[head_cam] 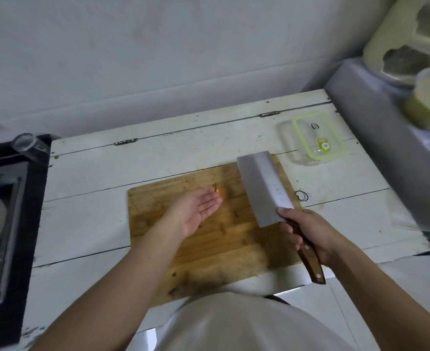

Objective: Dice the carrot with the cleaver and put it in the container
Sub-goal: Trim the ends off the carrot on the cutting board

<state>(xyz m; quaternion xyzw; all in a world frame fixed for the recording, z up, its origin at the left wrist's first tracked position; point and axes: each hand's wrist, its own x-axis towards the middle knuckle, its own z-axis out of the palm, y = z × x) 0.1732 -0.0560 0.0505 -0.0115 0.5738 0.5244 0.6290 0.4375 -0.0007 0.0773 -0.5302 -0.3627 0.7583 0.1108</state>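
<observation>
One wooden cutting board point(208, 236), one cleaver point(267, 188), one clear green-rimmed container point(312, 138), one small orange carrot bit point(220, 190), one glass point(29, 144), two hands: left point(196, 211), right point(310, 234)

I see the rectangular wooden cutting board point(208, 224) lying on the white plank table point(94, 178). The clear lidded plastic container point(312, 138) sits behind it to the right; the black-rimmed metal sink point(3, 224) lies left of the table

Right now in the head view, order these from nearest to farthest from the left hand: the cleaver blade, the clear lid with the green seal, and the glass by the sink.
1. Cleaver blade: just right of the left hand, over the cutting board.
2. Clear lid with green seal: far right on the table.
3. Glass: far left, at the sink edge.
</observation>
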